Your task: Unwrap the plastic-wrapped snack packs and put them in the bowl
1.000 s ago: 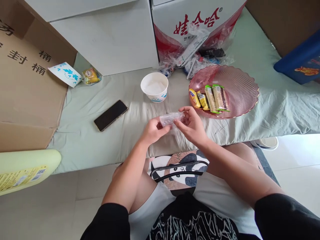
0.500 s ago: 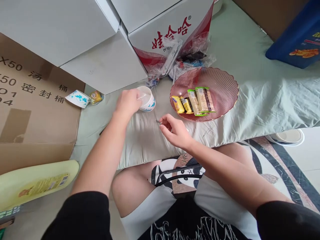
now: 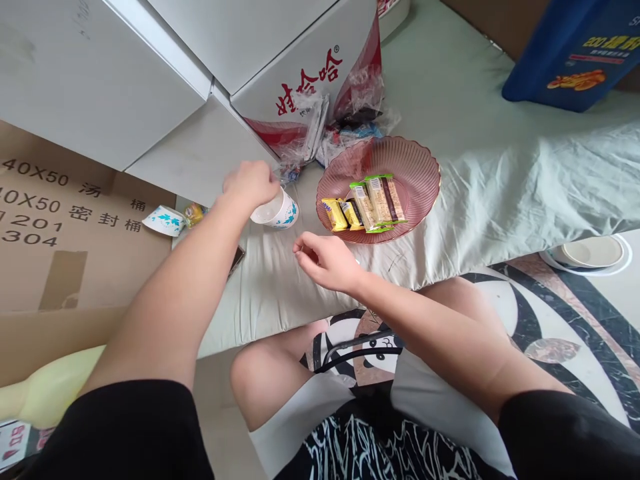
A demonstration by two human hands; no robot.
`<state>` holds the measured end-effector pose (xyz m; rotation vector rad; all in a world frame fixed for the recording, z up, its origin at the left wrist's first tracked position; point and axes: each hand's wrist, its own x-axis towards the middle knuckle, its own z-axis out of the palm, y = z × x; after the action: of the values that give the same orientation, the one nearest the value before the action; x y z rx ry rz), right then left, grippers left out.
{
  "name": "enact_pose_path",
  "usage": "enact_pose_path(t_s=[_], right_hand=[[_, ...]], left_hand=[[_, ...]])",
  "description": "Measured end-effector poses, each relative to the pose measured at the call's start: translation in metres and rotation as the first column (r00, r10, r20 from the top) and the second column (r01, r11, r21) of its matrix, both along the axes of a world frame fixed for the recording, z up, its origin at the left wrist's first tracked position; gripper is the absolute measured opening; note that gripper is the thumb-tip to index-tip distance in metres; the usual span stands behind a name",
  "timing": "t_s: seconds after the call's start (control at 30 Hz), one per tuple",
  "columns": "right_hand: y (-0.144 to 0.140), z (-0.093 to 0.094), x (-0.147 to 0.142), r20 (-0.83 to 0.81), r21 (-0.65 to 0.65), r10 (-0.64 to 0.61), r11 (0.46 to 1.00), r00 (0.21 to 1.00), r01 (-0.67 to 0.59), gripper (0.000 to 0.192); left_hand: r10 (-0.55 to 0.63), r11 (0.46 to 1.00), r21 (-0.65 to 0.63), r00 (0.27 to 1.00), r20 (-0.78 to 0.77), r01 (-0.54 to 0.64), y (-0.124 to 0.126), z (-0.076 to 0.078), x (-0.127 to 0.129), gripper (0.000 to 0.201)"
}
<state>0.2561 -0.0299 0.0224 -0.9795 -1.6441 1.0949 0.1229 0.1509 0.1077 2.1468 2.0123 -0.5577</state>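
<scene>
We find the left hand (image 3: 250, 183) at the paper cup (image 3: 287, 212), left of centre in the frame; its fingers' grip is hidden. Fingers of the right hand (image 3: 324, 261) curl, contents undetermined. We judge this a reach to the cup; the next move calls for not tipping it.

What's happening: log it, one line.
left hand: at paper cup | right hand: curled, near pink bowl | pink bowl: holds wrapped snacks
</scene>
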Motion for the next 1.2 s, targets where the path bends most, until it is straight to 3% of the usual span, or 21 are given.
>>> enact_pose_path(t_s=[0.03, 0.07, 0.1, 0.13, 0.2, 0.27, 0.33, 0.4, 0.47, 0.57, 0.7, 0.83, 1.07, 1.2], right_hand=[[0.000, 0.008, 0.005, -0.003, 0.039, 0.001, 0.999, 1.000, -0.001, 0.009], [0.001, 0.016, 0.012, 0.004, 0.078, -0.023, 0.997, 1.000, 0.023, 0.010], [0.003, 0.025, 0.020, 0.024, 0.113, -0.078, 0.991, 0.997, 0.075, 0.012], [0.007, 0.032, 0.031, 0.060, 0.139, -0.168, 0.978, 0.984, 0.158, 0.015], [0.022, 0.040, 0.054, 0.158, 0.153, -0.413, 0.907, 0.897, 0.391, 0.026], [0.039, 0.035, 0.077, 0.300, 0.167, -0.533, 0.846, 0.791, 0.507, 0.039], [0.055, 0.021, 0.094, 0.434, 0.155, -0.544, 0.830, 0.718, 0.535, 0.050], [0.064, 0.006, 0.104, 0.536, 0.106, -0.483, 0.852, 0.692, 0.513, 0.057], [0.068, -0.001, 0.105, 0.622, 0.004, -0.388, 0.871, 0.680, 0.492, 0.061], [0.068, 0.001, 0.100, 0.718, -0.163, -0.221, 0.869, 0.660, 0.468, 0.066], [0.069, 0.003, 0.089, 0.709, -0.224, -0.070, 0.921, 0.702, 0.319, 0.081], [0.072, -0.008, 0.080, 0.608, -0.174, -0.084, 0.956, 0.790, 0.236, 0.097], [0.077, -0.021, 0.078, 0.564, -0.170, -0.112, 0.954, 0.818, 0.248, 0.105], [0.077, -0.026, 0.084, 0.554, -0.159, -0.114, 0.958, 0.825, 0.239, 0.110]], left_hand=[[-0.013, 0.992, 0.128, 0.998, 0.056, 0.005, -0.009, 0.001, 0.006, 0.036], [-0.038, 0.945, 0.324, 0.972, 0.231, -0.040, -0.021, -0.001, 0.013, 0.030], [-0.086, 0.900, 0.421, 0.905, 0.418, -0.109, -0.034, -0.005, 0.021, 0.023], [-0.117, 0.890, 0.421, 0.804, 0.584, -0.176, -0.048, -0.011, 0.028, 0.016], [-0.018, 0.910, 0.248, 0.566, 0.824, -0.332, -0.075, -0.026, 0.043, 0.009], [0.189, 0.890, 0.003, 0.374, 0.908, -0.456, -0.096, -0.040, 0.055, 0.010], [0.345, 0.857, -0.213, 0.215, 0.913, -0.470, -0.108, -0.049, 0.063, 0.012], [0.429, 0.840, -0.335, 0.145, 0.891, -0.426, -0.112, -0.053, 0.068, 0.011], [0.441, 0.848, -0.350, 0.164, 0.883, -0.398, -0.111, -0.054, 0.070, 0.023], [0.405, 0.885, -0.307, 0.249, 0.880, -0.351, -0.107, -0.055, 0.070, 0.038], [0.382, 0.911, -0.310, 0.273, 0.883, -0.272, -0.101, -0.060, 0.064, 0.043], [0.419, 0.902, -0.367, 0.255, 0.871, -0.228, -0.100, -0.058, 0.056, 0.051], [0.419, 0.905, -0.377, 0.256, 0.871, -0.198, -0.098, -0.057, 0.052, 0.043], [0.391, 0.916, -0.336, 0.300, 0.870, -0.219, -0.099, -0.059, 0.046, 0.052]])
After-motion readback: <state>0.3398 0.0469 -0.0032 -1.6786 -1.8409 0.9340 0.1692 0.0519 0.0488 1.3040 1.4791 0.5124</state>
